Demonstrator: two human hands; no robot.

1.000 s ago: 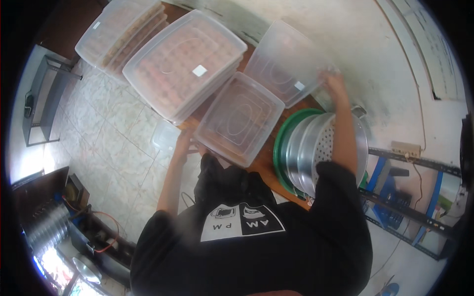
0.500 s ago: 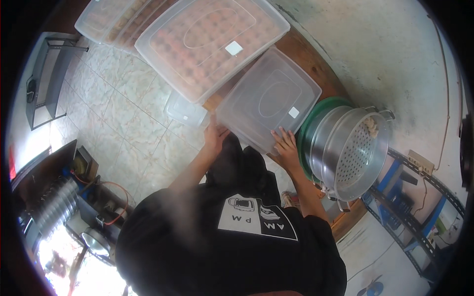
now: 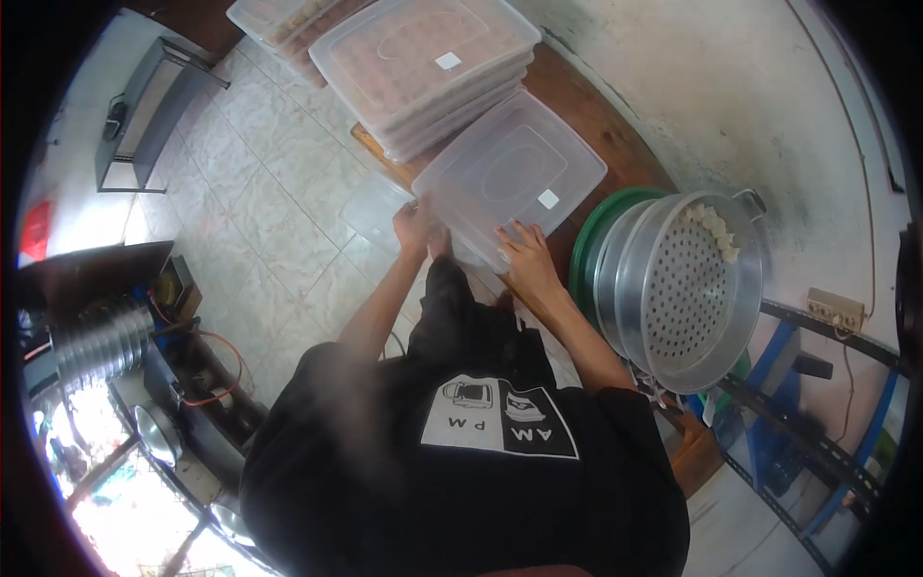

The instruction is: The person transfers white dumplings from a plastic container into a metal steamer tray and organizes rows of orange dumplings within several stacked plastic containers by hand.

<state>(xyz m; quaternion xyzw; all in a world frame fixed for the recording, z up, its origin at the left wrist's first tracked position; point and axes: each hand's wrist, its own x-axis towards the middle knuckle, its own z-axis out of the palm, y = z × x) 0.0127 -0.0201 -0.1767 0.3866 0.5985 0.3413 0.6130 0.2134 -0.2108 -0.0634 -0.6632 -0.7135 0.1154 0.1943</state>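
Observation:
A translucent plastic container with a clear lid (image 3: pixel 529 139) and a small white sticker lies in front of me at the edge of a wooden table. My left hand (image 3: pixel 413 229) is closed around its left near corner. Along the near edge my right hand (image 3: pixel 531 262) grips it, fingers over the lid and thumb lower at the side. What the container holds cannot be made out. Just beyond it stands a stack of similar lidded containers (image 3: pixel 423 53), with rows of pinkish, round pieces showing through the top one.
To the right, steamer pots with a perforated tray (image 3: pixel 687 298) stand by a green basin (image 3: pixel 586 240); pale pieces lie on the tray. More containers (image 3: pixel 288 24) are at the far left. A metal shelf rack (image 3: pixel 827 404) is at right, a small clear container (image 3: pixel 370 207) at left.
The view has shifted, showing the stack's sides. The container sits farther from the green basin, with more wood between them. My left fingers have closed around its corner; my right hand moved with it.

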